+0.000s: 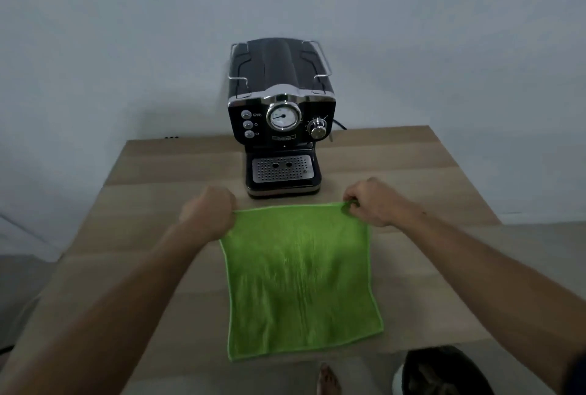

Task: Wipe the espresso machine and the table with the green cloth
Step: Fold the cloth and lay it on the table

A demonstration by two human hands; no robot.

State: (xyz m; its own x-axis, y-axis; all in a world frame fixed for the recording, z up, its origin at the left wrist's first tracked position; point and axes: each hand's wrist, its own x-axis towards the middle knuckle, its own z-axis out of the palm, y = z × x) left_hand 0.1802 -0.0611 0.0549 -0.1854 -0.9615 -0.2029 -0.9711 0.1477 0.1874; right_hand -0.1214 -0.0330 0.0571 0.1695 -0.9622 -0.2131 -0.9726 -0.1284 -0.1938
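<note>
A green cloth (298, 280) is spread out flat in front of me over the wooden table (158, 204). My left hand (211, 212) pinches its far left corner and my right hand (371, 201) pinches its far right corner. The cloth's near edge reaches the table's front edge. Just beyond the cloth stands a black espresso machine (280, 109) with chrome trim, a round gauge, three buttons, a knob and a perforated drip tray (282, 168). Both hands are a short way in front of the machine's base.
A pale wall rises right behind the table. A black cable (339, 124) leaves the machine's right side. Below the table's front edge I see a bare foot (328, 378) and a dark round object (440, 372) on the floor.
</note>
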